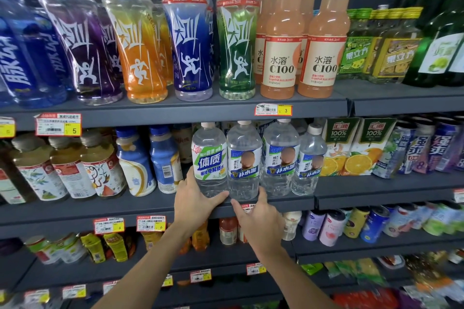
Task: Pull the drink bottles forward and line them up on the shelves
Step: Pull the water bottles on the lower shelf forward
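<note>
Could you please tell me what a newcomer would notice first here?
The two bare hands at the middle shelf edge draw the eye: the left hand grips the foot of a clear bottle with a green label, and the right hand is spread at the foot of its blue-labelled neighbour. Above them, purple, orange, blue and green sports bottles stand out on the top shelf.

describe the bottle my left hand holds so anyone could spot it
On the shelf below the C100 juice stands a row of four clear bottles. The leftmost bottle, gripped by the left hand, alone has a green and white label; the others' are blue.
</note>
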`<state>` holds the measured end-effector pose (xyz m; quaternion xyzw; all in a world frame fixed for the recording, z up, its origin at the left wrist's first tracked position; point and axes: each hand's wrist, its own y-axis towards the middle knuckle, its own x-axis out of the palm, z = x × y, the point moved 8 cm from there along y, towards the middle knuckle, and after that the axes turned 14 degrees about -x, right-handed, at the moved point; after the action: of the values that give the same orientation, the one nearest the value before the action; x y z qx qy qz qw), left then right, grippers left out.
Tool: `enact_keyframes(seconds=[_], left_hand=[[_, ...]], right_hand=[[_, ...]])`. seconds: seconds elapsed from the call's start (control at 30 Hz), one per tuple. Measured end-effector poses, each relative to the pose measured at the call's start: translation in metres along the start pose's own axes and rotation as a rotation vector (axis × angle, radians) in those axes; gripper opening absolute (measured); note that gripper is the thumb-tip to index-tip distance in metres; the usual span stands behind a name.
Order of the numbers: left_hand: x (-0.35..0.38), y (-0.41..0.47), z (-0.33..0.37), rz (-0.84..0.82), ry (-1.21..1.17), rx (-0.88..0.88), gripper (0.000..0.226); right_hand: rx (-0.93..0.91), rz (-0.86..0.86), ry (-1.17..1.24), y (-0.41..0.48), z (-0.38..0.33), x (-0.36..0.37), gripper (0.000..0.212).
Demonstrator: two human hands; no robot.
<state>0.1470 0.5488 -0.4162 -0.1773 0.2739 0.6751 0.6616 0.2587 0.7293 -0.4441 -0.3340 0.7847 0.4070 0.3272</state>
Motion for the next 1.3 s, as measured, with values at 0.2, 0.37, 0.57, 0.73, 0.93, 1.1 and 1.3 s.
enact_keyframes(seconds=[0.2, 0.37, 0.57, 0.73, 0.93, 1.1, 1.3], left_hand=[[-0.001, 0.000, -0.002, 0.016, -0.025, -0.022, 0.093], [-0.006, 0.000, -0.003, 0.021, -0.025, -0.015, 0.093], [-0.007, 0.001, -0.002, -0.005, -0.014, -0.014, 0.093], [-0.006, 0.001, -0.004, -0.028, -0.015, -0.022, 0.092], [-0.004, 0.000, -0.004, -0.033, -0.014, -0.017, 0.091], [-0.004, 0.000, -0.004, -0.032, -0.005, -0.026, 0.091], [-0.005, -0.004, -0.002, -0.022, -0.024, -0.003, 0.092]], right_hand=[[0.188, 0.087, 0.186, -0.010, -0.010, 0.005, 0.092], [0.255, 0.149, 0.258, -0.008, -0.015, 0.008, 0.091], [0.266, 0.155, 0.256, -0.007, -0.017, 0.009, 0.092], [0.283, 0.147, 0.262, -0.008, -0.016, 0.010, 0.089], [0.294, 0.142, 0.273, -0.007, -0.015, 0.013, 0.091], [0.279, 0.149, 0.285, -0.008, -0.013, 0.014, 0.092], [0.234, 0.183, 0.341, -0.011, -0.018, 0.008, 0.083]])
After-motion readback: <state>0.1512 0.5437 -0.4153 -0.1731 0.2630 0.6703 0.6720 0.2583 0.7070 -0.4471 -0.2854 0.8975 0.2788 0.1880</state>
